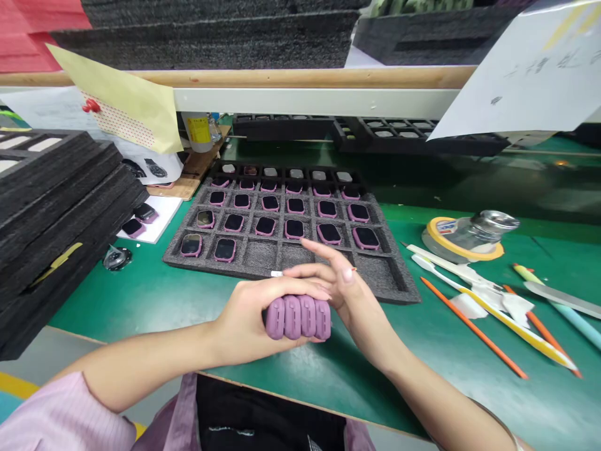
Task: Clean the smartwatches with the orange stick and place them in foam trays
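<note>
My left hand (pixel 248 313) is closed around several purple watch cases (pixel 299 318), pressed side by side in a row with their narrow edges facing me. Close beside them on the right, my right hand (pixel 350 291) is open, its fingers stretched toward the tray. I see nothing held in it. Beyond both hands lies a black foam tray (pixel 408 282) divided into compartments. Purple watches with dark screens, such as one watch (pixel 295 229), sit in many of them. A small white piece (pixel 277 274) shows by my right fingertips; I cannot make out what it is.
Stacked black foam trays (pixel 47 232) stand at the left, near two watches (pixel 133 227) on white paper. To the right are a glass jar (pixel 488 235) with a tape roll (pixel 441 235), a toothbrush (pixel 511 326) and orange sticks (pixel 474 329). A shelf edge (pixel 300 99) crosses above the bench.
</note>
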Demonstrator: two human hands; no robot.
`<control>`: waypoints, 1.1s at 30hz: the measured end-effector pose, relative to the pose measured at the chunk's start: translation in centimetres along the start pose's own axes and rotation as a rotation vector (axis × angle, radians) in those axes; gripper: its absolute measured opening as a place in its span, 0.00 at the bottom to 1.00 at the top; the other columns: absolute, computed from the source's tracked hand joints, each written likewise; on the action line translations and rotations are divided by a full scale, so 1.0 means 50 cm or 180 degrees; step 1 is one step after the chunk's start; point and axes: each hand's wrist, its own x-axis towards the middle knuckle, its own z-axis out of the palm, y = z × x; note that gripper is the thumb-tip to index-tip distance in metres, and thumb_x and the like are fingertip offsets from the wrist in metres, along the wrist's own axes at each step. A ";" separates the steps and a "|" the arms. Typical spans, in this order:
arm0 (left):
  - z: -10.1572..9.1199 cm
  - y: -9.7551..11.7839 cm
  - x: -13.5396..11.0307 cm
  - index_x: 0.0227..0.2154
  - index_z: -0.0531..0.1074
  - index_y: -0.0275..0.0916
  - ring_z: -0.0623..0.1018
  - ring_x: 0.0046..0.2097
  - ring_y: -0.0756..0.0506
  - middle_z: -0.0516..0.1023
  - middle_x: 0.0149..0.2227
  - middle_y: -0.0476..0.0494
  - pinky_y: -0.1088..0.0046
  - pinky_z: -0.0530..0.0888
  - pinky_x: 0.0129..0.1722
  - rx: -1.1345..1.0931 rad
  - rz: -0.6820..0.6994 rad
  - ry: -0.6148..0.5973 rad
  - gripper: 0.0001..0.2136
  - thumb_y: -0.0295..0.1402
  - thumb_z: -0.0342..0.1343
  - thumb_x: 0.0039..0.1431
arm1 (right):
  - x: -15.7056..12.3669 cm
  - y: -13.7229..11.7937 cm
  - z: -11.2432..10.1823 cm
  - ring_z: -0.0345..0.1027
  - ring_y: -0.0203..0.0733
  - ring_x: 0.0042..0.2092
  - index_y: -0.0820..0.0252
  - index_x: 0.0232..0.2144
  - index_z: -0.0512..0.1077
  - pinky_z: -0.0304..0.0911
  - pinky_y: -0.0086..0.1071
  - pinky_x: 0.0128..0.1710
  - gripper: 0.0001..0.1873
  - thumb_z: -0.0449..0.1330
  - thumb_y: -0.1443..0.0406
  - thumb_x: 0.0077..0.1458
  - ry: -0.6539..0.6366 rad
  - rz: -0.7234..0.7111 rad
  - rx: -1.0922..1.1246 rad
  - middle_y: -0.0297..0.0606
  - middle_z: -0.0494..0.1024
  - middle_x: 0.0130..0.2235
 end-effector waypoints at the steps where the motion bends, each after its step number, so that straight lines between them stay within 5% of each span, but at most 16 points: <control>1: 0.001 0.000 0.000 0.49 0.76 0.41 0.82 0.52 0.42 0.83 0.50 0.43 0.67 0.76 0.54 0.0028 0.0008 -0.0001 0.19 0.29 0.67 0.53 | -0.002 -0.002 0.002 0.80 0.47 0.46 0.52 0.61 0.64 0.76 0.43 0.47 0.35 0.52 0.39 0.61 -0.0154 0.0086 -0.0033 0.41 0.83 0.43; 4: 0.006 -0.003 0.001 0.48 0.77 0.42 0.81 0.52 0.41 0.83 0.49 0.44 0.65 0.75 0.56 0.0065 0.0069 0.0006 0.16 0.29 0.66 0.56 | -0.011 -0.013 0.015 0.80 0.49 0.48 0.52 0.60 0.65 0.76 0.43 0.49 0.39 0.60 0.39 0.54 -0.0427 0.0160 -0.0102 0.41 0.83 0.46; 8: 0.014 -0.013 -0.004 0.49 0.77 0.44 0.76 0.56 0.40 0.78 0.51 0.40 0.61 0.72 0.59 0.0123 0.0287 0.0052 0.13 0.34 0.62 0.61 | -0.023 -0.025 0.036 0.78 0.50 0.52 0.52 0.63 0.61 0.77 0.42 0.50 0.49 0.75 0.51 0.43 -0.0212 -0.0040 -0.0480 0.43 0.80 0.53; 12: 0.017 -0.019 -0.008 0.67 0.57 0.50 0.64 0.66 0.33 0.60 0.65 0.34 0.50 0.65 0.65 -0.0110 -0.0161 0.0095 0.47 0.34 0.74 0.44 | -0.032 -0.023 0.038 0.80 0.49 0.48 0.49 0.70 0.51 0.76 0.45 0.53 0.55 0.75 0.61 0.46 0.0092 -0.0646 -0.1033 0.41 0.82 0.49; 14: 0.019 -0.017 -0.006 0.69 0.50 0.51 0.66 0.65 0.31 0.60 0.65 0.33 0.46 0.64 0.64 -0.0791 -0.0731 -0.0006 0.58 0.37 0.78 0.36 | -0.032 -0.019 0.032 0.79 0.50 0.49 0.46 0.71 0.48 0.74 0.47 0.56 0.57 0.74 0.63 0.47 0.0207 -0.1055 -0.1441 0.42 0.80 0.53; 17: 0.024 -0.013 0.004 0.60 0.65 0.42 0.76 0.55 0.34 0.74 0.53 0.35 0.48 0.70 0.58 -0.1859 -0.1452 -0.0180 0.43 0.43 0.76 0.40 | -0.027 -0.011 0.025 0.76 0.51 0.56 0.44 0.72 0.46 0.73 0.45 0.57 0.52 0.70 0.64 0.54 0.0018 -0.1600 -0.1897 0.42 0.73 0.62; 21: 0.028 -0.005 0.016 0.41 0.76 0.37 0.80 0.46 0.40 0.78 0.39 0.43 0.57 0.75 0.52 -0.2329 -0.1513 -0.0224 0.20 0.37 0.74 0.47 | -0.023 -0.006 0.023 0.72 0.50 0.59 0.45 0.73 0.40 0.73 0.47 0.58 0.51 0.66 0.68 0.59 -0.0356 -0.1723 -0.2042 0.41 0.77 0.58; 29: 0.030 -0.003 0.011 0.40 0.78 0.36 0.81 0.40 0.43 0.81 0.34 0.44 0.65 0.76 0.48 -0.3042 -0.1957 0.0083 0.19 0.35 0.75 0.46 | -0.020 -0.012 0.015 0.70 0.50 0.61 0.47 0.72 0.44 0.66 0.50 0.62 0.50 0.66 0.68 0.57 -0.0525 -0.1601 -0.2181 0.43 0.74 0.60; 31: 0.027 -0.009 0.010 0.41 0.79 0.35 0.82 0.40 0.43 0.83 0.36 0.41 0.66 0.77 0.46 -0.3560 -0.2200 0.0102 0.20 0.39 0.74 0.48 | -0.017 -0.026 0.004 0.71 0.49 0.59 0.48 0.68 0.54 0.68 0.47 0.60 0.46 0.70 0.66 0.53 -0.0481 -0.1401 -0.2048 0.44 0.74 0.60; 33: 0.023 -0.013 0.010 0.43 0.80 0.33 0.83 0.43 0.43 0.83 0.41 0.37 0.69 0.77 0.45 -0.3975 -0.2291 0.0061 0.21 0.41 0.73 0.49 | -0.013 -0.044 -0.007 0.73 0.48 0.56 0.49 0.55 0.68 0.73 0.42 0.54 0.30 0.72 0.65 0.51 -0.0281 -0.1310 -0.1839 0.42 0.77 0.55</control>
